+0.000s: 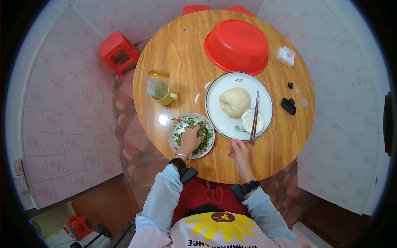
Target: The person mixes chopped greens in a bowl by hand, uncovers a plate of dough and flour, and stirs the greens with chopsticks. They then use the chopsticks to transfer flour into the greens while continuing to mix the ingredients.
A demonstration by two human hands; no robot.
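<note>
My left hand (190,140) reaches into a round patterned dish (171,138) of chopped green herbs (205,142), its fingertips down among them; what they hold, if anything, is hidden. My right hand (239,152) is just above the table's near edge, fingers curled together, below a large white plate (215,111). On that plate lie a lump of pale dough (235,102) and a small bowl of white powder (248,120). A pair of dark chopsticks (255,115) rests across the bowl's right side.
An upturned red basin (240,43) sits at the back of the round wooden table (173,49). A gold-lidded jar (158,84) and a yellow-green mug (167,99) stand at the left. At the right are a tissue box (286,56) and small black objects (288,106).
</note>
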